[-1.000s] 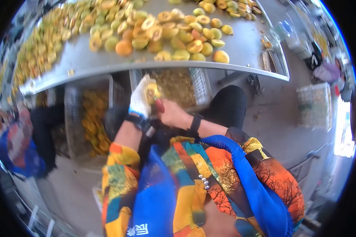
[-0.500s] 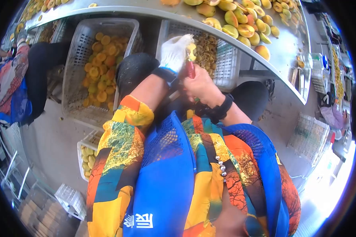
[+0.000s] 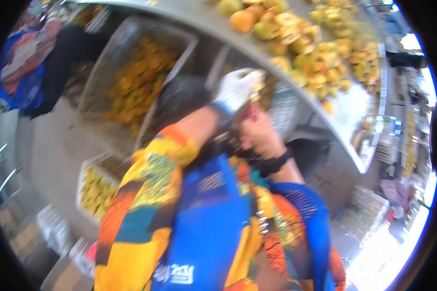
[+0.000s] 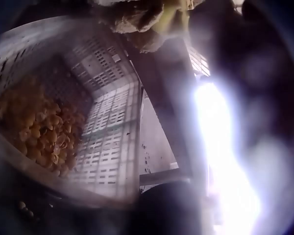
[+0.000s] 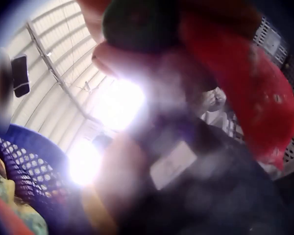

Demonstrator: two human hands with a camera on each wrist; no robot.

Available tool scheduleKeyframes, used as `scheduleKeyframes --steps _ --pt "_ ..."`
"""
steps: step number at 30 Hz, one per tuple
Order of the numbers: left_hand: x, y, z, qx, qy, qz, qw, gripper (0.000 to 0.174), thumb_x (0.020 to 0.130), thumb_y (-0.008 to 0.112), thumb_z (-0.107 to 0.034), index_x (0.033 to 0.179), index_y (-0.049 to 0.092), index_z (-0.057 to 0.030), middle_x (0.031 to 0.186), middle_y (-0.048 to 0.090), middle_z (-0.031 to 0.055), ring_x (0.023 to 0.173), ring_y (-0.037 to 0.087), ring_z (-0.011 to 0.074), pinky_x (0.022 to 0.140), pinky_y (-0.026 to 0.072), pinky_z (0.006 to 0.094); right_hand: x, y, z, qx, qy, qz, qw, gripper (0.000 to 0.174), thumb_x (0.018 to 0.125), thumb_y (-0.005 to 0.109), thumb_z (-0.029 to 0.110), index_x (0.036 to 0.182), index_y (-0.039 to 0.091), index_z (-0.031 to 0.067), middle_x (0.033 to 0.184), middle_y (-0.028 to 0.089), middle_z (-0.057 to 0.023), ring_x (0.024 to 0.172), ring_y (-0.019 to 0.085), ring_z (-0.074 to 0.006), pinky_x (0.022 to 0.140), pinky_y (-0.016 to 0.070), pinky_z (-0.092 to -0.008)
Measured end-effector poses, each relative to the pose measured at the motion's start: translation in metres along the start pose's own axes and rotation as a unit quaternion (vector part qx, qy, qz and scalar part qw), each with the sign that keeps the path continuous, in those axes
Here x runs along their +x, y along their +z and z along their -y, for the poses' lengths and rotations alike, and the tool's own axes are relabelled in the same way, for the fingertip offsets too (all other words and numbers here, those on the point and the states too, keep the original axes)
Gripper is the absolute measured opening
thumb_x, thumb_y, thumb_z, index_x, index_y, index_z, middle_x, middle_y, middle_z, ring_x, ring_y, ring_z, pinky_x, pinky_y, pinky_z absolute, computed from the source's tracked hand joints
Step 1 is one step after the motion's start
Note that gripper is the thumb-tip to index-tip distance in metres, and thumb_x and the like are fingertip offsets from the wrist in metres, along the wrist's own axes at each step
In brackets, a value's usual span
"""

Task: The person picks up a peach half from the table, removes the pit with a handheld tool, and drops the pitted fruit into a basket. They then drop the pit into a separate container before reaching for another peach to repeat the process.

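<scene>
My left hand (image 3: pixel 239 89), in a white glove, is curled round a yellow fruit piece (image 3: pixel 255 93), which is blurred in the head view. Just below and right of it, my bare right hand (image 3: pixel 260 135) grips a red-handled tool (image 3: pixel 252 111) whose top end meets the fruit. The right wrist view shows the red handle (image 5: pixel 257 93) and a dark green round part (image 5: pixel 139 24) against the fingers. In the left wrist view the gloved fingers (image 4: pixel 137 22) and some yellow fruit (image 4: pixel 170 19) show at the top edge.
A metal table (image 3: pixel 257 53) bears many halved fruits (image 3: pixel 325 63). Beneath my hands stands a crate (image 4: pixel 108 142) with small brown pieces. Orange fruit fills a crate (image 3: pixel 99 63) on the left, with a smaller yellow-green one (image 3: pixel 84 186) below. Another person (image 3: pixel 31 58) sits at upper left.
The head view has turned, so the table slants more steeply and the left crates show further in. Both hands stay together at the fruit, appearing lower and farther right.
</scene>
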State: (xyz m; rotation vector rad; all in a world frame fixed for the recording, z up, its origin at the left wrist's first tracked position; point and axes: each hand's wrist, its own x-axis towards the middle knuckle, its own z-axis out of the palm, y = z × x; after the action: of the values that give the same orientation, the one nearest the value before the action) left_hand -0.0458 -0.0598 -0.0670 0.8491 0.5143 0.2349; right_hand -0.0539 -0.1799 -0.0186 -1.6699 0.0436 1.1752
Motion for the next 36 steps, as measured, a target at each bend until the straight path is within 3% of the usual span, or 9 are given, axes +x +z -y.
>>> scheduleKeyframes --steps 10,13,17,20,22,25,29,32,36 --pt "0.02 -0.015 0.002 -0.15 -0.234 0.066 0.958 0.03 0.089 0.055 -0.035 0.086 0.059 -0.005 0.074 0.06 0.011 0.061 0.058 0.0236 0.056 0.0502 0.0341 0.007 -0.004 -0.001 -0.207 -0.115 -0.035 0.971 0.02 0.079 0.05 0.007 0.095 0.042 -0.0022 0.062 0.054 -0.0142 0.04 0.053 -0.0203 0.038 0.0432 -0.0336" --pt "0.015 -0.012 0.006 -0.18 -0.208 0.055 0.96 0.028 0.088 0.056 -0.031 0.085 0.059 -0.0041 0.073 0.06 0.0095 0.059 0.057 0.0235 0.054 0.0501 0.0337 0.023 -0.005 -0.027 -0.382 -0.331 -0.151 0.85 0.019 0.079 0.051 0.007 0.093 0.041 -0.0023 0.063 0.055 -0.0159 0.043 0.055 -0.021 0.039 0.044 -0.0349" --pt "0.007 -0.005 0.006 -0.056 -0.062 -0.014 0.996 0.024 0.088 0.058 -0.025 0.091 0.061 -0.0017 0.076 0.063 0.008 0.06 0.059 0.0192 0.053 0.0496 0.0294 0.003 -0.002 0.002 -0.21 -0.127 -0.033 0.969 0.015 0.079 0.049 0.005 0.09 0.041 0.0007 0.063 0.051 -0.0109 0.044 0.052 -0.0172 0.036 0.0429 -0.0333" --pt "0.0 0.001 -0.004 0.039 0.001 -0.024 0.999 0.023 0.088 0.059 -0.021 0.097 0.061 -0.0003 0.08 0.064 0.0076 0.062 0.06 0.0163 0.053 0.0492 0.0267 -0.008 -0.005 0.022 -0.036 0.004 0.061 0.997 0.011 0.078 0.046 0.003 0.088 0.041 0.0046 0.064 0.044 -0.0037 0.042 0.044 -0.0107 0.034 0.041 -0.029" --pt "0.001 0.0 -0.004 0.059 -0.014 -0.014 0.998 0.024 0.088 0.058 -0.024 0.094 0.061 -0.0008 0.079 0.064 0.0083 0.062 0.06 0.0184 0.054 0.0498 0.0285 -0.006 -0.006 0.015 -0.034 -0.003 0.056 0.998 0.013 0.078 0.047 0.004 0.089 0.041 0.0025 0.064 0.048 -0.0084 0.043 0.048 -0.0156 0.035 0.042 -0.0318" --pt "0.01 -0.01 0.0 -0.141 -0.24 0.075 0.957 0.027 0.087 0.057 -0.029 0.087 0.061 -0.0024 0.074 0.062 0.0101 0.062 0.06 0.0222 0.057 0.0506 0.0316 -0.006 0.0 0.009 -0.192 -0.087 -0.03 0.977 0.016 0.078 0.048 0.005 0.091 0.041 -0.0008 0.065 0.053 -0.017 0.046 0.055 -0.0245 0.04 0.0441 -0.0365" --pt "0.015 -0.018 0.005 -0.181 -0.226 0.126 0.949 0.03 0.087 0.056 -0.032 0.09 0.059 -0.0028 0.08 0.062 0.0135 0.068 0.06 0.0253 0.061 0.0514 0.0352 0.004 -0.01 -0.009 -0.357 -0.24 -0.1 0.897 0.022 0.077 0.049 0.006 0.095 0.042 -0.0043 0.068 0.057 -0.0258 0.053 0.06 -0.0342 0.048 0.0461 -0.0408" --pt "0.013 -0.016 0.004 -0.138 -0.22 0.074 0.963 0.033 0.088 0.055 -0.034 0.096 0.058 -0.002 0.086 0.062 0.0144 0.072 0.061 0.0261 0.063 0.052 0.0359 0.009 -0.019 -0.01 -0.304 -0.196 -0.075 0.929 0.022 0.077 0.05 0.007 0.095 0.042 -0.0039 0.066 0.057 -0.0213 0.049 0.058 -0.0304 0.047 0.0455 -0.0394" --pt "0.007 -0.008 -0.01 -0.147 -0.103 0.086 0.98 0.037 0.092 0.051 -0.033 0.107 0.055 -0.0001 0.088 0.063 0.0145 0.075 0.062 0.0269 0.066 0.0527 0.0358 -0.008 -0.013 0.02 -0.205 -0.109 -0.025 0.972 0.019 0.079 0.051 0.007 0.094 0.043 -0.0018 0.062 0.054 -0.013 0.046 0.055 -0.021 0.042 0.0436 -0.0351"
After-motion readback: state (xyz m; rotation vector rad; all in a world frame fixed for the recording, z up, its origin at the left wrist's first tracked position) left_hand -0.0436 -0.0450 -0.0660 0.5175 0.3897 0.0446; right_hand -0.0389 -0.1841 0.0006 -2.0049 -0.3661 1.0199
